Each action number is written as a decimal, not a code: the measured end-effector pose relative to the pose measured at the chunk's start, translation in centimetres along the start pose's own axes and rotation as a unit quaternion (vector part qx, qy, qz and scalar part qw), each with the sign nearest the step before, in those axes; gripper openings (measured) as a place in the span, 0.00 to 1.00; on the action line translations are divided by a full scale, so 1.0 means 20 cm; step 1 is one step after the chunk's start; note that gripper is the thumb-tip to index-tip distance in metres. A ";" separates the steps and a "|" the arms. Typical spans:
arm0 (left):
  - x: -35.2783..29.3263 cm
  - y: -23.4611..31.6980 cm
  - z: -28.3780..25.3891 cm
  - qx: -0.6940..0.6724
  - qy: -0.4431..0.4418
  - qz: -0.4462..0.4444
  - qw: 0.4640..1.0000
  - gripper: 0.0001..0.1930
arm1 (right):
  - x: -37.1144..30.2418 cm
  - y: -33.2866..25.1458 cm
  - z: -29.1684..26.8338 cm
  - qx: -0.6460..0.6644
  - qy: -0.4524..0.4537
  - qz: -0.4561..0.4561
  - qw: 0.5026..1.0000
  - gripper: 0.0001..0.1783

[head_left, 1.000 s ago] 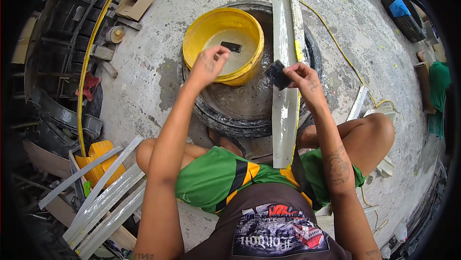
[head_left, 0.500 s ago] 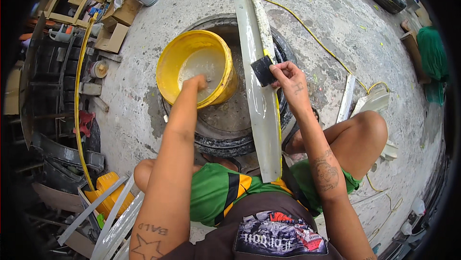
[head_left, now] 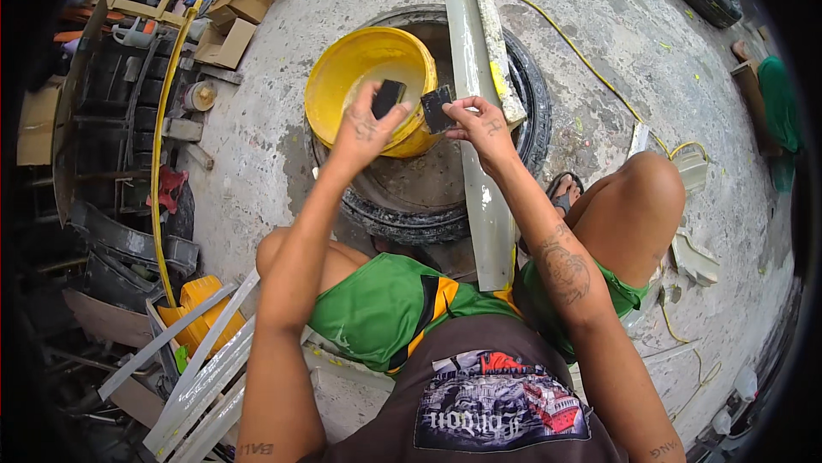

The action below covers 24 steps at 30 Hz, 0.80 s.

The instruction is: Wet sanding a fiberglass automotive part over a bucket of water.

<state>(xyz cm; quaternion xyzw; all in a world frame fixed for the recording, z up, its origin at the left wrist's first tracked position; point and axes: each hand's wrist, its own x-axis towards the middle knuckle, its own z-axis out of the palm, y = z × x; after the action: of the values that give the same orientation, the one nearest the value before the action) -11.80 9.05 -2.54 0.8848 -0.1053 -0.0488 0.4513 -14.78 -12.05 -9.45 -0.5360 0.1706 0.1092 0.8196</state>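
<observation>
Head view, only one. Left hand point(head_left: 368, 125) over the yellow bucket point(head_left: 327, 78), thumb and fingers closed round a black block point(head_left: 389, 98); a bit blurred, but the grip reads as firm enough. Right hand point(head_left: 482, 127) narrow, pinching a dark pad point(head_left: 437, 109) by its right edge, just beside the bucket's rim and in front of the long pale strip point(head_left: 488, 215). Block and pad near each other, apart. Cloudy liquid in the bucket; bucket sits within the big black tire point(head_left: 407, 228). Strip lies across the tire, near end at the green shorts point(head_left: 368, 313).

Risks, my judgement: block may slip into the bucket if it's wet and the hold loosens. Pad could twist or drop, since only one edge is pinched. Strip could slide or tip if a forearm or knee knocks it; no hand steadies it. Bucket could slosh if a wrist catches the rim. Whether the strip's far end is well supported, can't tell.
</observation>
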 end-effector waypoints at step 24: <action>-0.36 0.01 0.14 -0.495 -0.045 -0.154 0.854 0.16 | -0.27 -0.15 0.07 -0.168 -0.156 -0.041 0.972 0.12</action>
<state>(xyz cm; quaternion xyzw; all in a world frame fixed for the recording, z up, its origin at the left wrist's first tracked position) -19.38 8.32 -4.05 0.5461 0.0504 -0.2031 0.8112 -18.49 -11.91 -4.22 -0.6490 -0.0020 0.1851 0.7379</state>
